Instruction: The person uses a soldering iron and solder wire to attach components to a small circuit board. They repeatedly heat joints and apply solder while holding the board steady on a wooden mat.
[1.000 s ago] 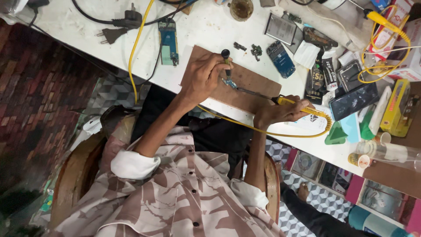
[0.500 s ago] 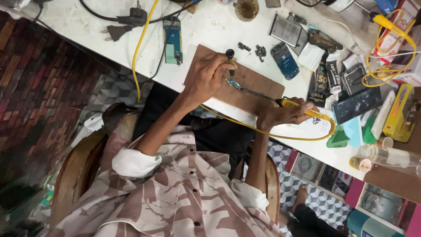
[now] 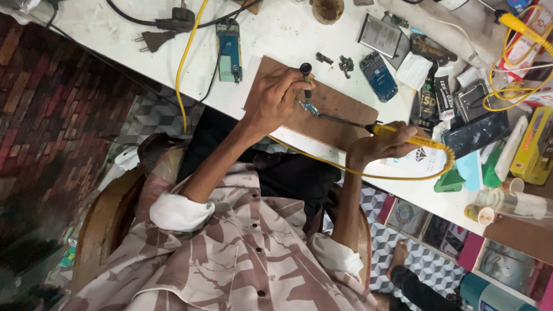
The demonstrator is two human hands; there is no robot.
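My left hand (image 3: 276, 98) rests on a brown wooden board (image 3: 340, 112) and grips black tweezers (image 3: 306, 78) over a small circuit board (image 3: 311, 107). My right hand (image 3: 383, 147) holds a yellow-handled soldering iron (image 3: 397, 135); its metal tip reaches left to the small circuit board. The iron's yellow cable (image 3: 368, 174) loops below the board and along the table edge.
The white table (image 3: 276, 34) carries a green phone board (image 3: 229, 49), a blue phone board (image 3: 379, 76), a battery (image 3: 379, 35), black plugs (image 3: 167, 26), small parts, packets, a phone (image 3: 475, 133) and a yellow box (image 3: 533, 147). Another person's foot (image 3: 403, 268) shows under the table at the right.
The view has shifted slightly. Both hands stay on the wooden board, with the iron tip still at the small circuit board.
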